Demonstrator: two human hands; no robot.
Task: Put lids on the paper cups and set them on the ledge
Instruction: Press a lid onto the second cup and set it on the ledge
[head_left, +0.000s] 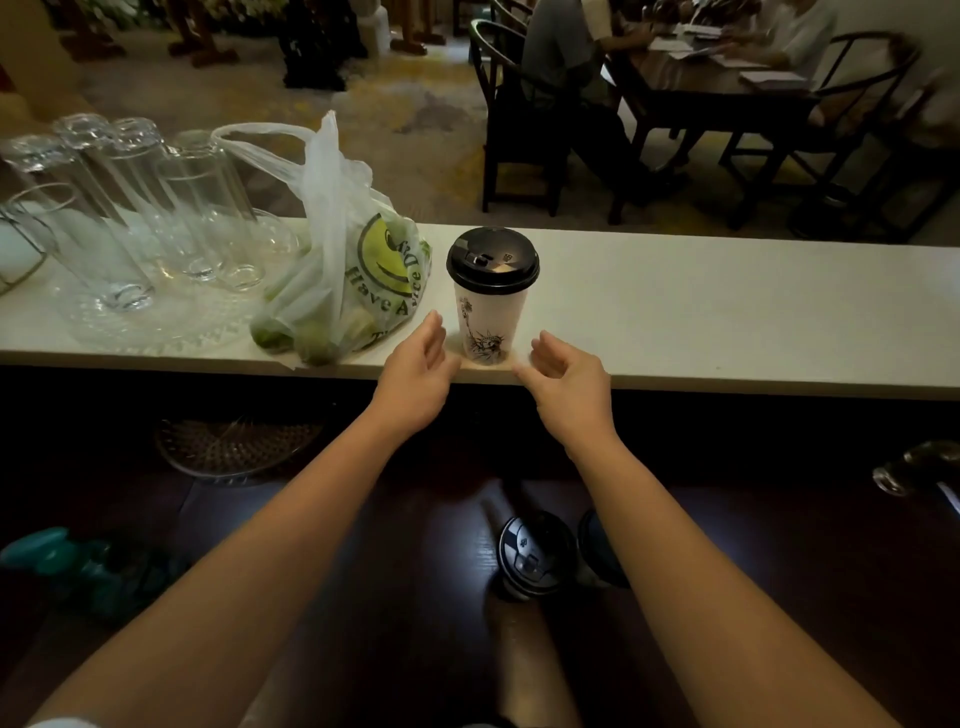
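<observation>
Paper cup (491, 322), black lid (492, 258) on, upright on ledge (727, 312) between both grips | left grip (415, 374) relaxed open, empty, just beside cup | right grip (566, 384) loosely curled, empty, just beside | second lidded cup (537, 553) well behind right grip on dark counter (415, 519), likely next for the ledge

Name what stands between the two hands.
In the head view, a white paper cup with a black lid stands on the ledge between the left hand and right hand.
</observation>
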